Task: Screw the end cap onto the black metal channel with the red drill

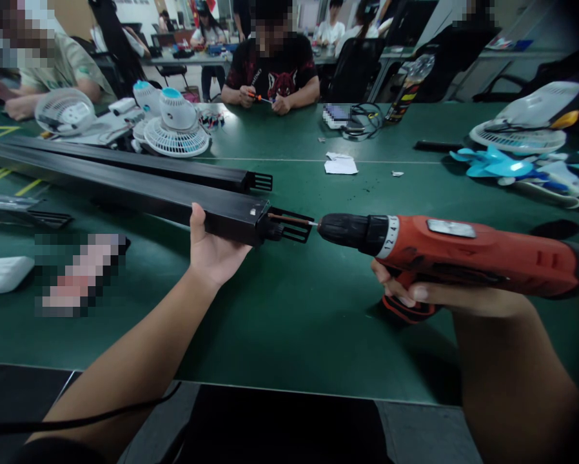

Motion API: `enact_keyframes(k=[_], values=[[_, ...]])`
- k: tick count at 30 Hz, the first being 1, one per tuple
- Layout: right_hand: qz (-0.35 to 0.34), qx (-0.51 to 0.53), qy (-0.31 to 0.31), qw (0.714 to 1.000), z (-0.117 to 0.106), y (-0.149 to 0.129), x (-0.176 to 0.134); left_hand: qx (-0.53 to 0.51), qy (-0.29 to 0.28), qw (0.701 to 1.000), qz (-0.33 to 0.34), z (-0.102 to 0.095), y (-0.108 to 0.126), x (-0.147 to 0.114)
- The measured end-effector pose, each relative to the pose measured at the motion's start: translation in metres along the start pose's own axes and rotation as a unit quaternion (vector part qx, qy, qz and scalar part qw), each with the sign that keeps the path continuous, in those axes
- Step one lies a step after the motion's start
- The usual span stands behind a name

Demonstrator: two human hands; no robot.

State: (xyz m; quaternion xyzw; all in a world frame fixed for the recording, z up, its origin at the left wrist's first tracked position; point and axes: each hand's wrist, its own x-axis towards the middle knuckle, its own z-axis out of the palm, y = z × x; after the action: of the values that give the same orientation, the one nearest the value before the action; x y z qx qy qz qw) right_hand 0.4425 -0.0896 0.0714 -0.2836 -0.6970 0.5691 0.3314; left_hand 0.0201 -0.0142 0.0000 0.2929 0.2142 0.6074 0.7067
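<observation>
My left hand (219, 254) grips the near end of a long black rectangular bar (158, 193) from below, thumb up on its side. A slotted black bracket (296, 227) sticks out from that end. In my right hand (415, 293) is a red cordless drill (483, 251), held by its handle and pointing left. The long bit (289, 220) of the drill runs along the bracket toward the end of the bar; whether its tip touches a screw cannot be made out. A second black bar (183, 169) of the same kind lies just behind the first.
White fan parts (176, 132) stand at the back left, blue fan blades (497, 161) at the right. A phone (84, 274) lies left of my forearm. Paper scraps (340, 164), a device with cables (338, 116) and a bottle (408, 90) sit farther back. Across the table, a person (274, 64) holds a screwdriver.
</observation>
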Motion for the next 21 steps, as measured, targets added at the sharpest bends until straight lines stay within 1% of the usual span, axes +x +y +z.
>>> enact_keyframes(k=[8,11,18,21], values=[[-0.016,-0.001,-0.014,1.000,-0.0016,0.0026,-0.0015,-0.062,-0.003,0.998,-0.010,-0.0004,-0.0010,0.0007],[-0.008,-0.010,-0.018,1.000,-0.0021,0.0025,-0.0020,-0.063,-0.007,0.998,-0.008,-0.0027,-0.0013,0.0019],[-0.006,-0.013,-0.001,1.000,-0.0007,0.0017,-0.0023,-0.053,-0.030,0.998,-0.014,-0.0085,0.0003,0.0032],[-0.005,-0.015,-0.005,1.000,0.0001,0.0017,-0.0025,-0.060,-0.036,0.997,-0.017,-0.0088,0.0009,0.0029]])
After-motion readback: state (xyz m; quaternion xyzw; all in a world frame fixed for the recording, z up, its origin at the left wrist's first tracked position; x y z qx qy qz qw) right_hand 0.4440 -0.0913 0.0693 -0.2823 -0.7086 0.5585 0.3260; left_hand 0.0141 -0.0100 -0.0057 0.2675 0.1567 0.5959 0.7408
